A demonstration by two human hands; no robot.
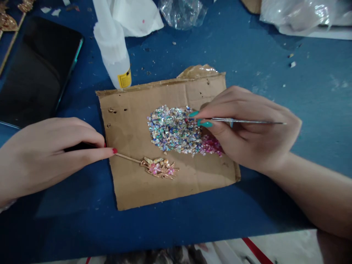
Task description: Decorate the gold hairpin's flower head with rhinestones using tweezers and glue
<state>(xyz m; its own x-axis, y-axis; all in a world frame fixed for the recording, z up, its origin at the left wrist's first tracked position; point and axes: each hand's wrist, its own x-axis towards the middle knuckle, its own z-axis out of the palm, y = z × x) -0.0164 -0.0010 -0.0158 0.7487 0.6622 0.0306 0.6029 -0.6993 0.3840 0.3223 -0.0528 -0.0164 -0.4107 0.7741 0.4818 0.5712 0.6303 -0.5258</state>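
My left hand (63, 154) pinches the stem of a gold hairpin (128, 158). The pin's ornate head (159, 168), with pink flowers and pearl-like beads, lies over a piece of brown cardboard (143, 194). In my right hand (247, 124) is a pair of thin metal tweezers (233, 120), gripped between thumb and fingers. Their tips reach into a pile of small shiny multicoloured chips (173, 130); whether they hold a chip is too small to tell. A patch of magenta chips (210, 145) adjoins the pile, partly hidden by my right hand.
At the cardboard's back edge stands a white glue bottle (114, 55) with a yellow label. A dark phone (38, 69) lies at the left, near gold pieces (9, 22). White tissue (137, 16) and clear plastic (183, 13) are behind. More plastic bags (305, 14) lie at the back right.
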